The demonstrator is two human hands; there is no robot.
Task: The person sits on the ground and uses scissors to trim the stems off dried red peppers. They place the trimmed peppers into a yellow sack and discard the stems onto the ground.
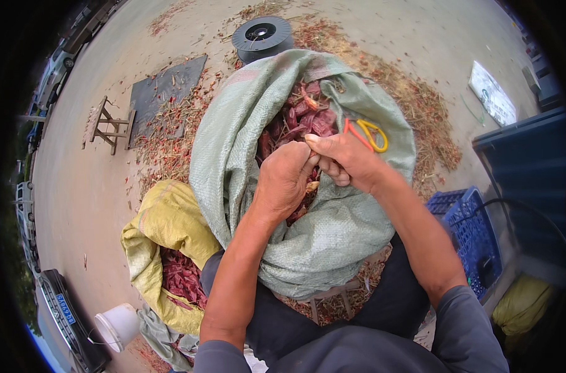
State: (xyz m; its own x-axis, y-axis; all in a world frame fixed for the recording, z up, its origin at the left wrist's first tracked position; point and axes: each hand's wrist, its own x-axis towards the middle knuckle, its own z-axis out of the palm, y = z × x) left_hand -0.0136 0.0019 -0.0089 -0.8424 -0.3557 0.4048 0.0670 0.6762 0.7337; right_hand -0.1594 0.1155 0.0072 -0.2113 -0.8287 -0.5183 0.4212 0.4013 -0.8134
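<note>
A pale green woven sack (236, 135) stands between my knees, its rim rolled outward around dried red chili peppers (306, 116). Over its mouth, my left hand (287, 175) and my right hand (348, 158) meet at the thumbs and fingertips. My left fingers pinch a small piece, apparently a dried chili, mostly hidden by the fingers. From behind my right hand stick out the orange and yellow handles of scissors (376, 136), which seem held in that palm; the blades are hidden. Just below the hands shows a pale orange chili (312, 186).
Left of the green sack stands a yellow woven sack (171, 214) of chilies. A white bucket (117, 326), a small wooden stool (106, 126) and a black spool (262, 37) stand around. At right are a blue plastic crate (474, 242) and a blue metal panel (530, 172).
</note>
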